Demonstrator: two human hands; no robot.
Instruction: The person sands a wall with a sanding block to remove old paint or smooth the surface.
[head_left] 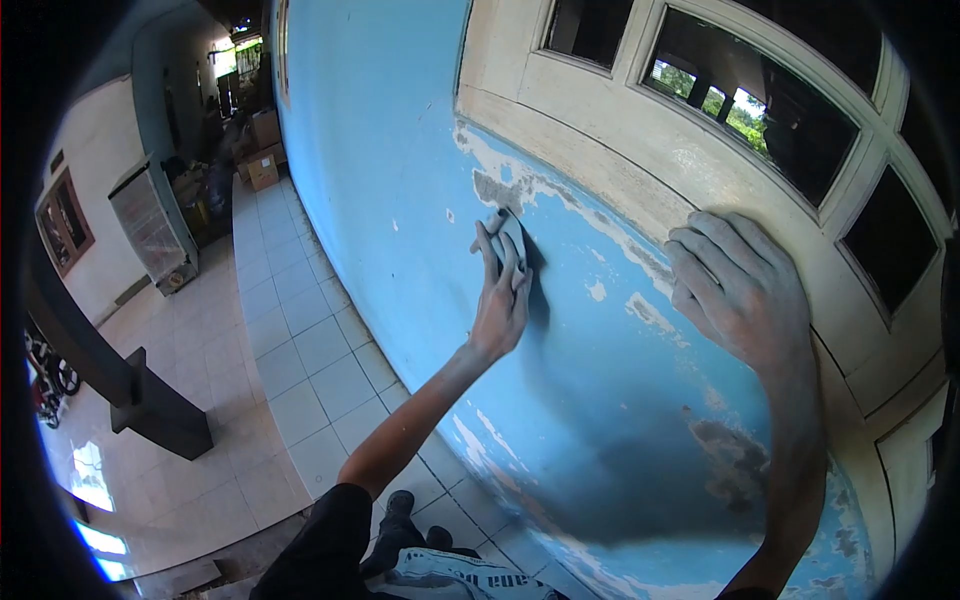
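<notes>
Against the blue wall (380, 180), just under a patch of peeled paint (500, 188), my left hand (503, 280) holds a folded grey piece, perhaps sandpaper or cloth (508, 232), pinched between the fingers. Pale dust covers both hands. My right hand (740, 285) rests with its fingers bent and side by side on the lower edge of the cream window frame (600, 130); nothing shows in it, though its palm is hidden. Bare, flaked strips run along the wall below the frame.
A white tiled ledge (300, 330) runs along the wall's foot. A dark pillar base (165, 410) stands at the left, with a glass-fronted cabinet (150, 225) behind it. Cardboard boxes (263, 172) are at the ledge's far end. A printed sack (470, 575) lies at the bottom.
</notes>
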